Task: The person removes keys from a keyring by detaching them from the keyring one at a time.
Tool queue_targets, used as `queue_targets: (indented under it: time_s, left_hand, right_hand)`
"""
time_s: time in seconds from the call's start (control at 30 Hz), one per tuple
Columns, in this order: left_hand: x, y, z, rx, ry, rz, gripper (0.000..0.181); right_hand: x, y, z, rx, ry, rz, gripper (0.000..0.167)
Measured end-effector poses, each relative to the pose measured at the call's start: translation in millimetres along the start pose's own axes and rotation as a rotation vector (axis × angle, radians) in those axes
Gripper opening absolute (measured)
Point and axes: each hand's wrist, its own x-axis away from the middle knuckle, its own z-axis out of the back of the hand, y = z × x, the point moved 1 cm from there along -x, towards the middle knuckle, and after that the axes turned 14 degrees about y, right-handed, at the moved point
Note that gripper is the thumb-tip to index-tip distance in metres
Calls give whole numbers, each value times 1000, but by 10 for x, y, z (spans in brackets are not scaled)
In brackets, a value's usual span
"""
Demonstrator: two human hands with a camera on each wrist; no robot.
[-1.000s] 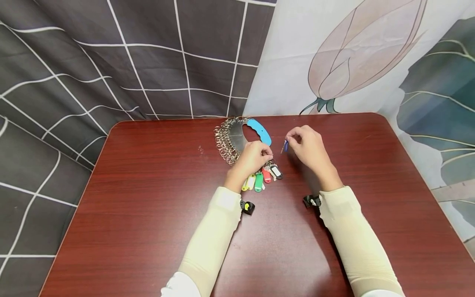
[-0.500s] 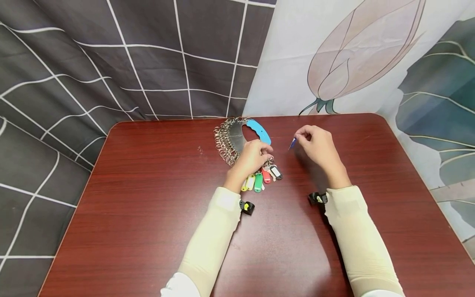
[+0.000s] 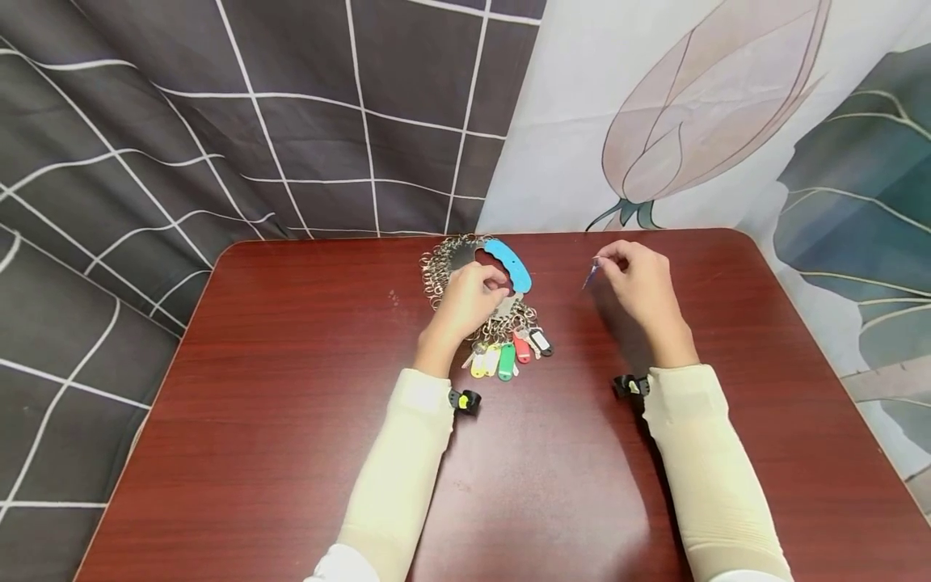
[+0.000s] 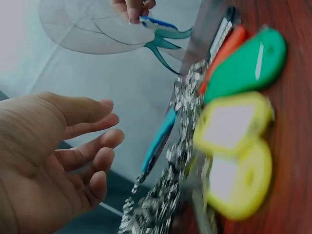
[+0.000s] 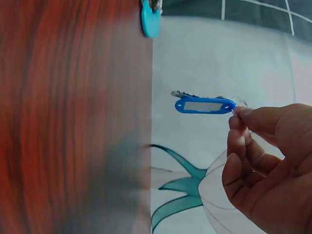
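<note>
My right hand (image 3: pixel 643 283) pinches the ring of a blue key tag (image 5: pixel 204 105) with a key beside it, held up above the table. My left hand (image 3: pixel 465 303) hovers over the metal plate with the blue handle (image 3: pixel 512 265); in the left wrist view the left hand (image 4: pixel 58 156) has loosely bent fingers with nothing between them. Many small metal rings (image 3: pixel 436 275) line the plate's edge. At its near end lie yellow tags (image 4: pixel 229 122), a green tag (image 3: pixel 507 361), a red tag (image 3: pixel 522 347) and a black tag (image 3: pixel 541 341), with keys among them.
The reddish-brown table (image 3: pixel 291 404) meets a dark gridded cloth (image 3: pixel 305 137) and a pale flower-patterned cloth (image 3: pixel 567 145) at its back edge. The ringed plate lies near that edge, between the hands.
The right hand has moved to the right with the blue tag. The left hand has drawn back to the left from the plate's near end, uncovering more rings.
</note>
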Motion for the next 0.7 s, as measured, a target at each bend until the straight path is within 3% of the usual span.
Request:
queue_targets:
  time_s: [0.33,0.5,0.7]
  left_hand:
    - [61,-215,290,-140,-75,-85,32]
    - [94,-331,384,-198,-120,-101,36]
    - [142,-414,461,-224,-129,-110,38]
  right_hand:
    - [-259,226,85,27,38,67,17]
    - [-403,377,152,92,-17,134,16]
    - [-524,527,235,171,-76,218,14]
